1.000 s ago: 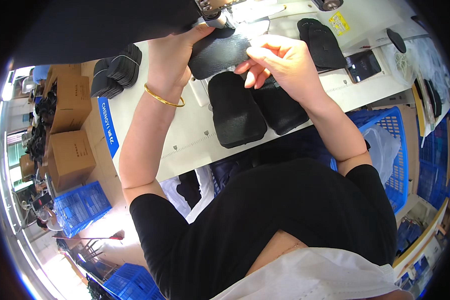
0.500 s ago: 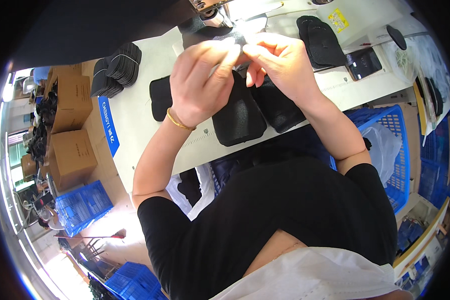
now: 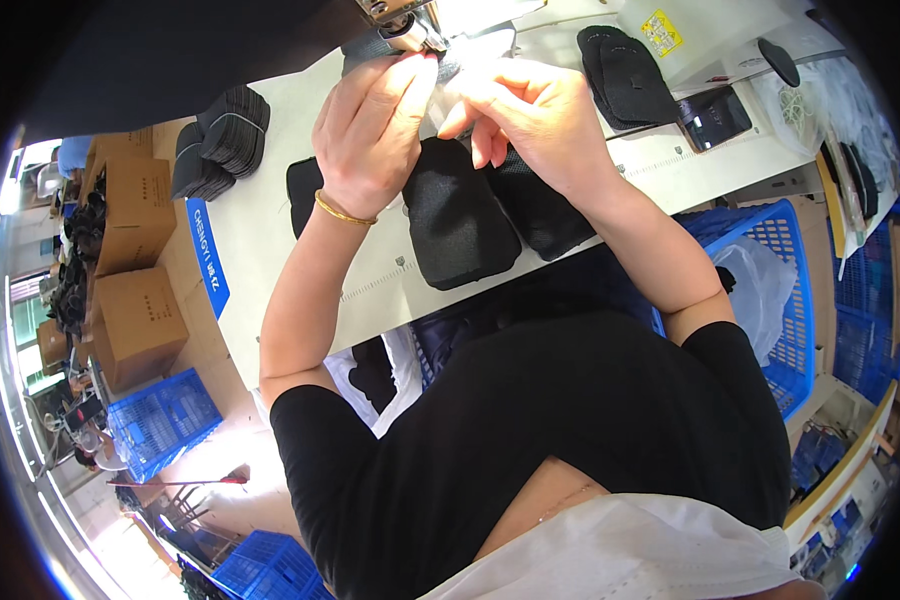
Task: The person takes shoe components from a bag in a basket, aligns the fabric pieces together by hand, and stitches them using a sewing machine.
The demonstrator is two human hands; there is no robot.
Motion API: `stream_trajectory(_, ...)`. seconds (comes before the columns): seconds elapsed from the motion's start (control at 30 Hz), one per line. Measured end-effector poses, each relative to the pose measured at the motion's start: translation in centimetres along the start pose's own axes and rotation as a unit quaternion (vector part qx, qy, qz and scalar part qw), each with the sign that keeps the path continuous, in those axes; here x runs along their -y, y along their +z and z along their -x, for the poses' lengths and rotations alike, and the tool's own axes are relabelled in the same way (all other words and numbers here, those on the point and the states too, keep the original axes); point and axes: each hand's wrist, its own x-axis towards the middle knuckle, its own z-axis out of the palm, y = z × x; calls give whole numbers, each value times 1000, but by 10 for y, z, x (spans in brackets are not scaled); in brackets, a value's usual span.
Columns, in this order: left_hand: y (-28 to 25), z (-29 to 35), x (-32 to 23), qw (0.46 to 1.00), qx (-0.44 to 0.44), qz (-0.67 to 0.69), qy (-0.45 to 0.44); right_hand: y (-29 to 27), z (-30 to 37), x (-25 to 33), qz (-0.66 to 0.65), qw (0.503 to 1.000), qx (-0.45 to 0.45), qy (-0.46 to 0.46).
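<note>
Close under the metal needle end of a sewing machine (image 3: 408,32), my left hand (image 3: 368,135) has its fingers pressed together. Whatever they pinch is too small or hidden to make out. To its right, my right hand (image 3: 538,125) is closed in a pinch with the other fingers curled; bright glare hides what it may hold. Below the hands, a black rounded fabric piece (image 3: 460,220) lies on the white table (image 3: 375,290). A second black piece (image 3: 542,215) lies beside it, partly under my right hand. Another black piece (image 3: 302,190) sits behind my left wrist.
Banded stacks of black pieces (image 3: 232,130) stand at the table's left. More black pieces (image 3: 625,80) and a dark-screened phone-like device (image 3: 715,117) lie on the right. A blue basket (image 3: 792,300) stands below right; cartons (image 3: 138,325) and a blue crate (image 3: 165,420) are left.
My left hand has moved up and left, closer to the machine's needle end. The gap between the fingertips of both hands has widened. The whole view has shifted slightly.
</note>
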Motion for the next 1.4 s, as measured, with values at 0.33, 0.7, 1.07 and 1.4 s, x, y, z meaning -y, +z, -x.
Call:
stream_trajectory(0.33,3,-7,-1,1000,9,-6,-9,-1,5,2,3,1000,1,28)
stream_trajectory(0.7,1,-11,-6,999,29,-13,-31,-3,9,-2,16,1000,15,21)
stream_trajectory(1.07,-15,-3,5,942,101,232,-223,-17,17,-7,15,998,18,59)
stream_trajectory(1.4,-29,-21,1,987,71,126,-70,-4,16,0,-5,998,43,48)
